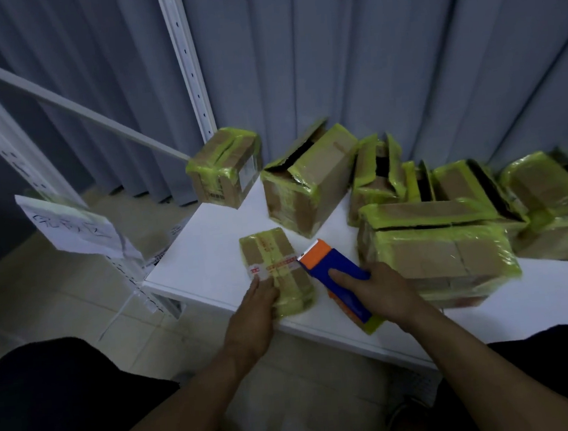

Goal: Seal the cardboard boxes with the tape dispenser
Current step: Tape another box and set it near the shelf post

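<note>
Grey pleated curtain (400, 67) at the back, white table (210, 256) in front of it, pretty dim lighting overall. So the small cardboard box (278, 250) being sealed lies flat right at the table's front edge, toward the left corner, already covered in yellow-green tape. A strip of clear tape with red print (273, 267) runs across its top, from the box's left side straight into the tape dispenser (336, 279). The dispenser is blue with an orange nose, and the nose sits against the box's right side.

The left hand (256, 307) lies on the box with its fingers (265, 291) straight and close together, pressing down the loose end of the strip. The right hand (382, 292) grips the dispenser body, thumb on top and the other fingers curled round the far side.

Just right of that hand there's a big wrapped box (437, 253), with more taped boxes crowded behind it along the back edge. One open-flapped box (310, 178) stands mid-table, and another box (225, 167) sits at the back left corner. Off the left side, a white rack (186, 62) has a handwritten paper sign (70, 227) on it.
</note>
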{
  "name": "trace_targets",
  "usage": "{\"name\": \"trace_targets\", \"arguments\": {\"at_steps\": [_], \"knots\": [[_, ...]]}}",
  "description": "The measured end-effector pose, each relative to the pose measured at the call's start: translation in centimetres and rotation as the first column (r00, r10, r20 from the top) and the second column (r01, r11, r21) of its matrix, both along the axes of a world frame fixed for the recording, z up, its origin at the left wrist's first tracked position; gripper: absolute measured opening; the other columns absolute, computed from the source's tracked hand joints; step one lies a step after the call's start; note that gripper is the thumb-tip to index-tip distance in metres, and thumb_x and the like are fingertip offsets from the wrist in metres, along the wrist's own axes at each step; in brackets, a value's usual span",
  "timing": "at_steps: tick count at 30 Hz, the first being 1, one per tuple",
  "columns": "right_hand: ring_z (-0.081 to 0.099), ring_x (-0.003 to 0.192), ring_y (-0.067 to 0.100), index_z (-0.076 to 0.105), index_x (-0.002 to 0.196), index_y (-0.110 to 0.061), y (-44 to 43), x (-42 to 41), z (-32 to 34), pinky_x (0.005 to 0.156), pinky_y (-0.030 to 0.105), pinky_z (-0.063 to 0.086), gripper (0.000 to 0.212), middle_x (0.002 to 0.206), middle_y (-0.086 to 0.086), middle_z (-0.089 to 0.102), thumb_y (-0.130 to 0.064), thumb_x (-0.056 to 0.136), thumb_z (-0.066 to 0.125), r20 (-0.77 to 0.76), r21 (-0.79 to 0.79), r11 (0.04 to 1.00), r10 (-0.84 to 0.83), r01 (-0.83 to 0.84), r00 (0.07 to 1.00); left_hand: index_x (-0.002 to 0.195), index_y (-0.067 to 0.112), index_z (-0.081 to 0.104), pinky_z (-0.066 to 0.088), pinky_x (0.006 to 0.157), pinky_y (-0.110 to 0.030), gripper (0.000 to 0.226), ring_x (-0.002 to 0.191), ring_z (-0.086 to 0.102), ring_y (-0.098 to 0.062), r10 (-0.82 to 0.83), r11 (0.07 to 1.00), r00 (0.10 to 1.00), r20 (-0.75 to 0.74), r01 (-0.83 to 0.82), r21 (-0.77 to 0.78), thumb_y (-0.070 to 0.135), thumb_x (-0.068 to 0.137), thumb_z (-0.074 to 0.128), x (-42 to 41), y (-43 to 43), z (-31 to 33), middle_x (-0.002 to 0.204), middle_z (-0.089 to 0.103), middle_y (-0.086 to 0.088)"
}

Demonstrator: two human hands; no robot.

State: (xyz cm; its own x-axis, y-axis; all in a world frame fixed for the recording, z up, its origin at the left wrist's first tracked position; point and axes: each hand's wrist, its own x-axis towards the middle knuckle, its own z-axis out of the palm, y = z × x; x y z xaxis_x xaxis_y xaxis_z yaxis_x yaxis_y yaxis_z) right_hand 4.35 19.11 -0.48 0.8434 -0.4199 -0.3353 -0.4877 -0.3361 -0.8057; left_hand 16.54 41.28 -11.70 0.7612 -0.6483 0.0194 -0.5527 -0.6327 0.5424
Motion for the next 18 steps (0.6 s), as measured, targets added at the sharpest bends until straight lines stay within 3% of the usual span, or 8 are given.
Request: {"name": "trace_targets", "arguments": {"at_steps": [3,6,7,8,10,12,15,18], "knots": [[0.073,0.064,0.011,0.075,0.079,-0.012,0.7,-0.8,0.5,0.063,0.023,0.058,0.045,0.068,-0.003,0.075,-0.054,0.093,0.066,0.02,0.074,0.997,0.036,-0.037,0.999,0.138,0.039,0.053,0.039,0.112,-0.047,0.044,0.127,0.056,-0.012,-0.001,0.996,0.987,-0.162,-0.013,-0.086,0.058,0.099,0.044,0.1,1.8,0.8,0.137,0.06,0.011],[0.074,0.071,0.017,0.075,0.087,-0.01,1.4,-1.4,0.5,0.059,0.02,0.049,0.049,0.077,0.003,0.077,-0.058,0.092,0.064,0.022,0.1,0.992,0.077,-0.079,0.997,0.151,0.023,0.04,0.023,0.121,-0.033,0.054,0.148,0.019,-0.014,-0.073,0.992,0.994,-0.085,0.081,0.093,0.017,0.1,0.057,-1.1,2.8,2.0,0.158,0.024,0.011],[0.072,0.067,0.015,0.075,0.086,-0.01,1.6,-1.6,0.9,0.058,0.019,0.048,0.049,0.076,0.003,0.076,-0.059,0.092,0.064,0.02,0.104,0.989,0.101,-0.103,0.995,0.15,0.02,0.04,0.022,0.121,-0.03,0.055,0.148,0.016,-0.013,-0.023,0.999,0.995,-0.097,0.027,0.042,0.014,0.098,0.059,-1.4,2.7,2.4,0.156,0.023,0.012],[0.069,0.062,0.011,0.072,0.083,-0.012,1.7,-1.8,1.1,0.055,0.017,0.046,0.048,0.072,0.0,0.074,-0.059,0.092,0.064,0.015,0.094,0.986,0.14,-0.141,0.99,0.146,0.017,0.046,0.027,0.119,-0.03,0.05,0.145,0.027,-0.014,0.077,0.992,0.978,-0.193,-0.095,-0.086,0.014,0.098,0.06,-1.8,2.3,3.1,0.152,0.032,0.009],[0.06,0.056,0.007,0.067,0.08,-0.016,2.0,-2.2,1.3,0.056,0.017,0.04,0.045,0.066,-0.005,0.067,-0.059,0.092,0.064,0.013,0.047,0.972,0.228,-0.229,0.973,0.124,0.015,0.067,0.047,0.105,-0.028,0.027,0.117,0.06,-0.011,0.229,0.842,0.876,-0.425,-0.397,-0.364,0.018,0.097,0.063,-2.7,1.5,5.9,0.134,0.061,-0.001],[0.059,0.061,0.012,0.066,0.083,-0.018,2.1,-2.8,1.3,0.062,0.024,0.039,0.046,0.07,-0.003,0.064,-0.063,0.091,0.063,0.042,0.021,0.955,0.294,-0.295,0.955,0.101,0.016,0.076,0.056,0.089,-0.029,0.018,0.096,0.071,-0.016,0.197,0.712,0.699,-0.688,-0.584,-0.39,0.028,0.097,0.063,-3.3,0.8,9.2,0.107,0.076,-0.003],[0.064,0.072,0.031,0.068,0.089,-0.014,2.3,-3.7,1.3,0.069,0.034,0.041,0.061,0.079,0.007,0.069,-0.075,0.081,0.063,0.131,0.063,0.943,0.316,-0.326,0.94,0.099,0.017,0.077,0.058,0.077,-0.029,0.029,0.086,0.073,-0.016,0.091,0.754,0.628,-0.773,-0.551,-0.359,0.04,0.097,0.06,-4.9,1.5,12.9,0.093,0.077,-0.001],[0.064,0.083,0.045,0.068,0.092,-0.008,2.3,-4.3,1.5,0.071,0.039,0.042,0.068,0.087,0.019,0.069,-0.074,0.077,0.067,0.222,0.112,0.933,0.312,-0.342,0.924,0.101,0.016,0.078,0.057,0.081,-0.027,0.014,0.091,0.073,-0.013,0.007,0.737,0.666,-0.746,-0.507,-0.446,0.021,0.094,0.067,-6.2,2.7,13.8,0.101,0.077,-0.006]]}}
